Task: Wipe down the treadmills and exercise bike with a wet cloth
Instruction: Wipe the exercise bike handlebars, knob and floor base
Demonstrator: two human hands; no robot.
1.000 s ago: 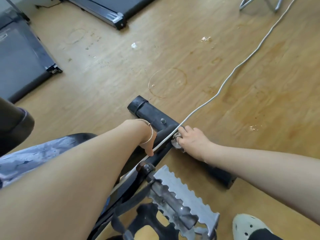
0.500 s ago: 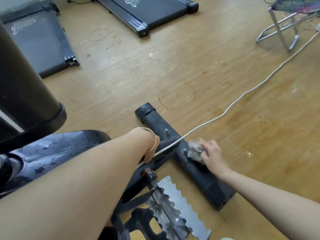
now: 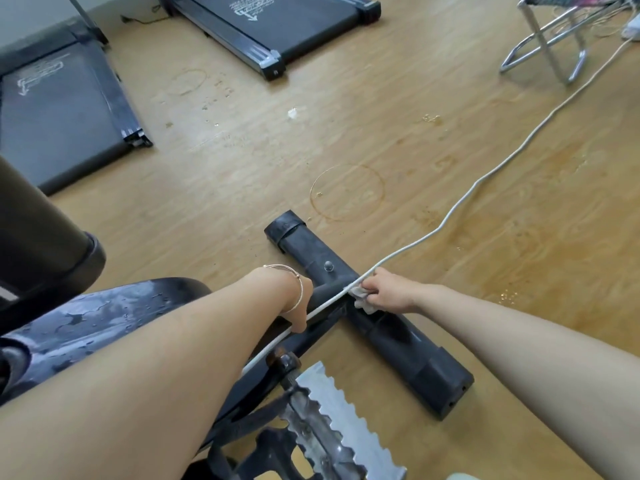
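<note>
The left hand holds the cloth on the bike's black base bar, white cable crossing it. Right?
No, the head view shows the right hand holds the cloth on the bike's black base bar, white cable crossing it.

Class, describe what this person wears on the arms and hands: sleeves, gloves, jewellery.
Both forearms are bare, with no sleeves in view. A thin metal bangle circles the left wrist. The left hand and right hand are ungloved, and no rings or watch show.

I log cloth (image 3: pixel 363 303) on base bar (image 3: pixel 398 341) | cable (image 3: pixel 478 182) across bar | pedal (image 3: pixel 332 414) before bar | near treadmill (image 3: pixel 59 112) behind-left | far treadmill (image 3: pixel 287 22) behind | chair (image 3: pixel 545 46) behind-right
</note>
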